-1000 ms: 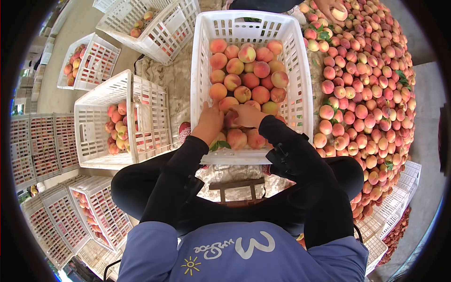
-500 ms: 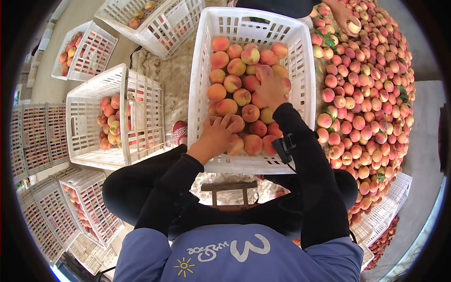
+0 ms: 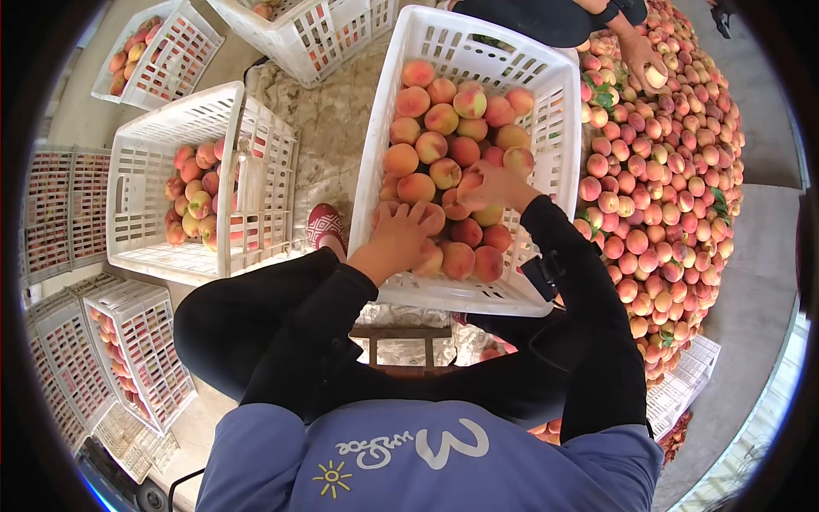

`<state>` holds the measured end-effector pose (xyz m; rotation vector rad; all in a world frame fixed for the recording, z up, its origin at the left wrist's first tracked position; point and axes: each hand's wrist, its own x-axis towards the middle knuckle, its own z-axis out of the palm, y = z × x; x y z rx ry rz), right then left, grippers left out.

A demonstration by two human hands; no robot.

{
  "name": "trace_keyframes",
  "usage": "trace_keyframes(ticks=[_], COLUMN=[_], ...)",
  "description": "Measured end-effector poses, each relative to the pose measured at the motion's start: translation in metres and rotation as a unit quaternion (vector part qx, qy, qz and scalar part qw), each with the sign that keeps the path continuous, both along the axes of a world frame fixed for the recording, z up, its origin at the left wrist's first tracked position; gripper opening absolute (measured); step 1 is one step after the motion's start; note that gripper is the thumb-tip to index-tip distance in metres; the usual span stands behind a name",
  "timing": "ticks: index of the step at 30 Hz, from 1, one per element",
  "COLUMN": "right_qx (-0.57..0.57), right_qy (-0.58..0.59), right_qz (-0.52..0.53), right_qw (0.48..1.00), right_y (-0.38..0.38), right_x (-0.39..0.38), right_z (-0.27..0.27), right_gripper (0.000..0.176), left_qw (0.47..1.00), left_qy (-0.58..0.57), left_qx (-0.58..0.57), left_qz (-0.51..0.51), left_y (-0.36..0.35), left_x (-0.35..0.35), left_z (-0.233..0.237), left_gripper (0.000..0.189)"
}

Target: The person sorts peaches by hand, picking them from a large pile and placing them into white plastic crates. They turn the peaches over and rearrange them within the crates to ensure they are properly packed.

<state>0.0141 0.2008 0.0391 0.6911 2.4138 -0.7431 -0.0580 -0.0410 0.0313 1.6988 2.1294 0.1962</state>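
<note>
A white plastic crate (image 3: 384,136) stands before me, tilted slightly in view, with a layer of peaches (image 3: 444,173) inside. My left hand (image 3: 394,239) is at its near left, palm down, fingers curved round a peach (image 3: 433,219); part of the fruit is hidden beneath the fingers. Toward the middle right of the crate, my right hand (image 3: 501,187) grips another peach (image 3: 469,183) with its fingertips, just above neighbouring fruit.
A large heap of peaches (image 3: 648,196) lies to the right. At its top, another person's hand (image 3: 640,60) holds a peach. A crate part-filled with peaches (image 3: 175,158) sits at left, with several more crates beyond and below it. A red patterned shoe (image 3: 326,226) is beside my crate.
My right hand has come nearer to me, from the upper right peaches to the middle ones. My left hand stays at the near left. The whole view has shifted and turned slightly.
</note>
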Motion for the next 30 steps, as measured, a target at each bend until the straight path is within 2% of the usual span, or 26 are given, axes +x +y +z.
trace_keyframes(ticks=[2,4,5,8,10,11,13,14,16,17,19,21,23,25,27,28,30], right_qx=[-0.033,-0.081,-0.078,-0.092,-0.099,-0.098,-0.045,-0.043,0.05,0.051,0.086,0.053,-0.072,0.185,0.352,0.346,0.323], right_qy=[-0.023,-0.031,-0.032,0.038,0.067,0.068,0.034,0.032,0.081,0.078,0.152,0.139,0.14,0.222,0.208,0.208,0.145], right_qz=[0.009,-0.034,-0.033,-0.014,-0.006,-0.007,-0.016,-0.019,-0.035,-0.039,-0.052,-0.06,-0.009,-0.061,0.012,0.015,0.088], right_qw=[0.999,0.996,0.996,0.995,0.993,0.993,0.998,0.998,0.995,0.995,0.983,0.987,0.987,0.955,0.913,0.915,0.931], right_y=[-0.015,-0.032,-0.036,-0.044,-0.048,-0.05,-0.06,-0.066,-0.081,-0.085,-0.091,-0.076,-0.037,-0.003,0.033,0.052,0.069], right_x=[0.02,0.033,0.038,0.048,0.05,0.051,0.051,0.054,0.062,0.066,0.072,0.072,0.064,0.047,0.031,0.027,0.025], right_z=[-0.011,-0.016,-0.019,-0.027,-0.03,-0.032,-0.031,-0.031,-0.031,-0.032,-0.03,-0.026,-0.022,-0.023,-0.023,-0.037,-0.062], right_gripper=[0.079,0.069,0.069,0.069,0.071,0.071,0.073,0.073,0.073,0.073,0.071,0.069,0.06,0.05,0.045,0.045,0.041], left_qw=[1.0,0.999,0.999,0.996,0.998,0.998,0.993,0.993,0.998,0.998,0.999,0.999,0.998,0.999,0.999,0.999,0.999], left_qy=[0.007,0.025,0.024,0.058,0.045,0.045,0.045,0.043,0.039,0.036,0.02,0.008,-0.002,-0.001,0.004,0.008,0.012], left_qx=[-0.007,0.022,0.024,0.067,-0.027,-0.026,-0.089,-0.087,0.005,0.006,0.017,0.005,-0.007,-0.011,-0.008,-0.003,0.001], left_qz=[-0.005,0.003,0.004,-0.011,-0.019,-0.02,-0.056,-0.059,-0.052,-0.056,-0.042,-0.05,-0.057,-0.045,-0.044,-0.044,-0.041], left_y=[0.0,-0.003,-0.004,-0.002,0.006,0.012,0.025,0.028,0.032,0.032,0.027,0.027,0.029,0.028,0.029,0.028,0.026], left_x=[-0.001,0.001,0.002,0.002,0.002,0.002,0.002,0.004,0.01,0.013,0.018,0.016,0.016,0.017,0.018,0.019,0.02], left_z=[0.001,-0.006,-0.009,-0.01,-0.003,0.001,0.009,0.009,-0.001,-0.007,-0.017,-0.02,-0.016,-0.014,-0.017,-0.019,-0.018], left_gripper=[0.072,0.068,0.068,0.064,0.067,0.067,0.079,0.079,0.09,0.09,0.099,0.099,0.1,0.1,0.1,0.099,0.099])
